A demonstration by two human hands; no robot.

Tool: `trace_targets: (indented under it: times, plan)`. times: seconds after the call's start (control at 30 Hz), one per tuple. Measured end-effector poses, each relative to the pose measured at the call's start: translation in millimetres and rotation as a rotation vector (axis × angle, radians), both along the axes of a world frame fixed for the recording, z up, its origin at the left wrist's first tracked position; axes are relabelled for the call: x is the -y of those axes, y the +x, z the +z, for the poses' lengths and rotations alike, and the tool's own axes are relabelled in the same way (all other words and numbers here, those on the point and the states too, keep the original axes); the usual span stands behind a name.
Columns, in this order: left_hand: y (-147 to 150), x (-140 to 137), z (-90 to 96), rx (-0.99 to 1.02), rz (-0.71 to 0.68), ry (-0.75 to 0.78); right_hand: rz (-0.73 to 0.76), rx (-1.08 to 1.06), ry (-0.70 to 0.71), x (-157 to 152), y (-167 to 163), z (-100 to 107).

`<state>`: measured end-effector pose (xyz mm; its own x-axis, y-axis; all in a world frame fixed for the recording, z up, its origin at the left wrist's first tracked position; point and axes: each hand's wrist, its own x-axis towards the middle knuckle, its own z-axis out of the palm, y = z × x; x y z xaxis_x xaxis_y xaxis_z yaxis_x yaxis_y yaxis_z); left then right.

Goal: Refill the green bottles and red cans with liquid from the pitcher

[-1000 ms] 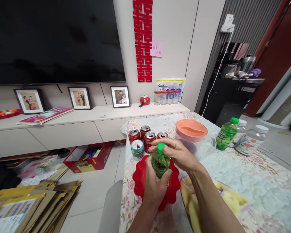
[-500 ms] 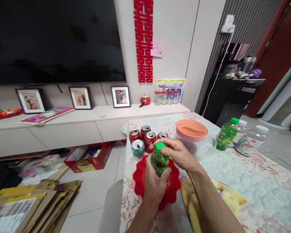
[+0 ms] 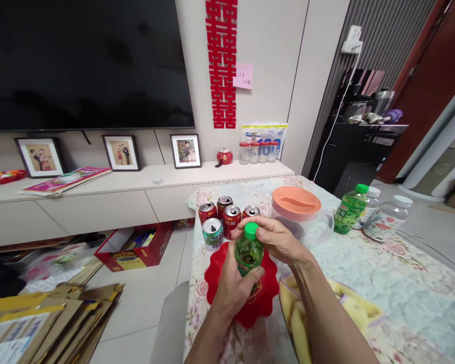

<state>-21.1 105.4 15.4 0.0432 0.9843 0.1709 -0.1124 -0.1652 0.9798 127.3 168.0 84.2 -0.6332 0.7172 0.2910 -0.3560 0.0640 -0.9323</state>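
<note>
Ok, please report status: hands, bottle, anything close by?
Left fingers around green bottle. Right fingers at its cap. Red tray below; cans close beyond.

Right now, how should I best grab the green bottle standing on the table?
Probably grip the green bottle around its upper body, below the cap, from the near side: it stands upright with tablecloth showing in front, while a clear container sits close on its left and white-capped bottles on its right.

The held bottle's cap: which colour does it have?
The cap is bright green, best seen in head view.
</note>
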Motion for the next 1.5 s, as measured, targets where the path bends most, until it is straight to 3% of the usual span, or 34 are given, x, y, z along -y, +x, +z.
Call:
trace_targets:
  times: [0.1,0.33,0.4,0.67,0.77,0.87,1.03,1.1,1.17,1.33,1.4,1.5]
  plan:
    - [0.7,0.7,-0.6,-0.010,0.011,0.001,-0.033,-0.001,0.005,0.3,-1.1,0.0]
    - [12.4,0.1,-1.3,-0.140,0.284,0.014,-0.286,0.022,-0.002,7.7,-17.9,3.1]
    - [11.5,-1.5,1.4,-0.133,0.304,0.024,-0.332,0.006,-0.018,8.7,-22.7,2.7]
    - [-7.6,0.5,11.1,0.087,-0.089,-0.037,-0.070,-0.020,-0.084,3.4,-8.6,2.1]
    - [-8.9,1.2,11.3,0.092,-0.143,-0.048,-0.058,-0.023,-0.089,2.6,-3.8,2.6]
    - [-4.0,1.4,8.8,0.031,-0.068,-0.040,-0.113,-0.016,-0.085,2.9,-6.4,2.4]
    - [6.5,0.6,8.0,-0.151,0.238,0.009,-0.329,-0.002,-0.065,8.1,-22.8,1.7]
    - [6.5,-0.5,10.0,-0.158,0.282,0.024,-0.397,-0.012,-0.064,10.6,-28.2,2.4]
    - [3.3,-1.5,12.3,-0.092,0.208,0.031,-0.382,-0.021,-0.073,11.6,-29.2,4.0]
    - [-9.4,0.1,15.1,0.092,-0.106,-0.039,-0.154,-0.023,-0.110,8.3,-15.6,8.4]
    - [-10.8,1.5,14.7,0.106,-0.146,-0.052,-0.117,-0.023,-0.115,6.8,-11.1,8.2]
    - [-5.8,2.2,12.4,0.062,-0.073,-0.035,-0.148,-0.016,-0.108,6.3,-12.0,5.5]
